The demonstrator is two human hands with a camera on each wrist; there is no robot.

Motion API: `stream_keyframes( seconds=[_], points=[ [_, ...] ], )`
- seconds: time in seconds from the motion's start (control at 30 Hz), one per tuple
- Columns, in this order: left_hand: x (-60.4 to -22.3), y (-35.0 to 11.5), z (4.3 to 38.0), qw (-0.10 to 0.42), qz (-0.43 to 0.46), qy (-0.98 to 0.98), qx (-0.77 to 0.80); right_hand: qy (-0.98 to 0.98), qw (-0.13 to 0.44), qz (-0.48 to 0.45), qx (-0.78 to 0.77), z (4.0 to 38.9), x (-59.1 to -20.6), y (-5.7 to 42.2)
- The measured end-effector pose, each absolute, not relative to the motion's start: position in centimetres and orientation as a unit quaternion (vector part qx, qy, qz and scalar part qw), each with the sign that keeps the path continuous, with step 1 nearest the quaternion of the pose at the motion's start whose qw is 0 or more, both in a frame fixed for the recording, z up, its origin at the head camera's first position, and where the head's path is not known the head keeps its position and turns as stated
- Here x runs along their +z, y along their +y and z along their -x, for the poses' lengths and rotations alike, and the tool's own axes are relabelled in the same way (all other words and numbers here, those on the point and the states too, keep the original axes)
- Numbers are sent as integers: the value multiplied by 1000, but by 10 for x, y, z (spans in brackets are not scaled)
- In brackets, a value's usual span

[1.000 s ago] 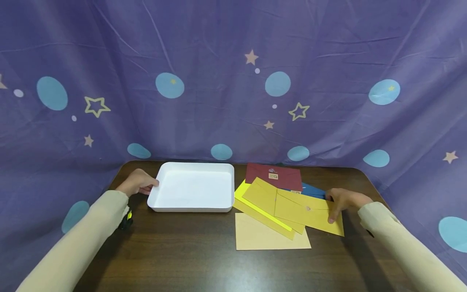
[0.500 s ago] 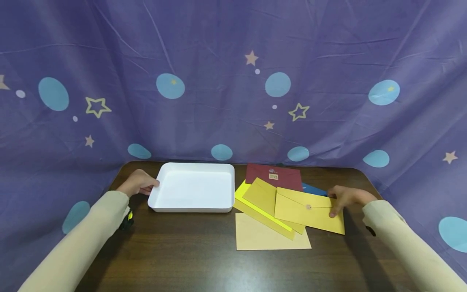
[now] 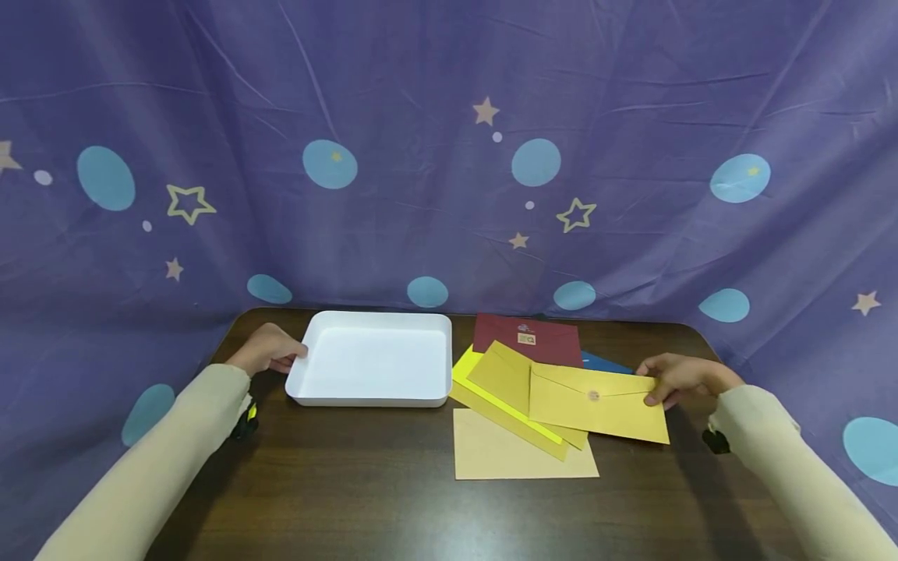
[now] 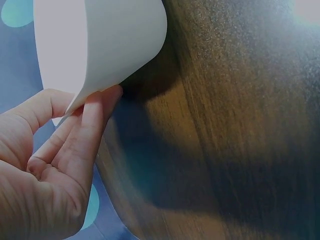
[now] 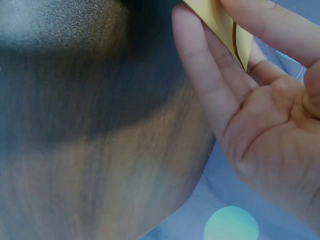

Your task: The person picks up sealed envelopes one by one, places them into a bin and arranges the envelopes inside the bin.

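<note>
My left hand [image 3: 268,350] pinches the left rim of a white tray [image 3: 368,403], thumb on the inside and fingers under the outer wall in the left wrist view. Nothing lies in the tray. At the right, my right hand [image 3: 684,379] pinches the right end of a yellow envelope [image 3: 596,409] with a round seal at its middle. In the right wrist view the envelope's corner [image 5: 243,45] sits between thumb and fingers. The left part of this envelope overlaps another mustard envelope [image 3: 502,382] in the pile.
Under and around lie a bright yellow envelope [image 3: 462,365], a dark red envelope [image 3: 491,337] with a stamp, a blue envelope [image 3: 602,363] mostly covered, and a pale tan envelope [image 3: 519,460] in front. A purple patterned curtain [image 3: 435,195] hangs behind the wooden table [image 3: 351,483].
My right hand has shifted slightly right, and the yellow envelope's right end has moved a little up and right with it. The left hand and tray stay in place.
</note>
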State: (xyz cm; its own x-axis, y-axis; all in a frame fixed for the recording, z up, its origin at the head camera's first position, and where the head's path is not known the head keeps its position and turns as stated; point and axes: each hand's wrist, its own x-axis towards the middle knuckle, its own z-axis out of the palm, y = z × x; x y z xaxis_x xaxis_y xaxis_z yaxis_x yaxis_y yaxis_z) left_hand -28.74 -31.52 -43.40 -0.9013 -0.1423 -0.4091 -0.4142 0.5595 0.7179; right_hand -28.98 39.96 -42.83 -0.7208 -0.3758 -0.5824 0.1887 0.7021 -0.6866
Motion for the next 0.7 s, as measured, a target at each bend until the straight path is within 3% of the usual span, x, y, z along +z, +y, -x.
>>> stream_keyframes(
  seconds=[0.7],
  points=[
    [-430, -312, 286, 159, 165, 871, 435, 737, 405, -10, -542, 280, -439, 412]
  ],
)
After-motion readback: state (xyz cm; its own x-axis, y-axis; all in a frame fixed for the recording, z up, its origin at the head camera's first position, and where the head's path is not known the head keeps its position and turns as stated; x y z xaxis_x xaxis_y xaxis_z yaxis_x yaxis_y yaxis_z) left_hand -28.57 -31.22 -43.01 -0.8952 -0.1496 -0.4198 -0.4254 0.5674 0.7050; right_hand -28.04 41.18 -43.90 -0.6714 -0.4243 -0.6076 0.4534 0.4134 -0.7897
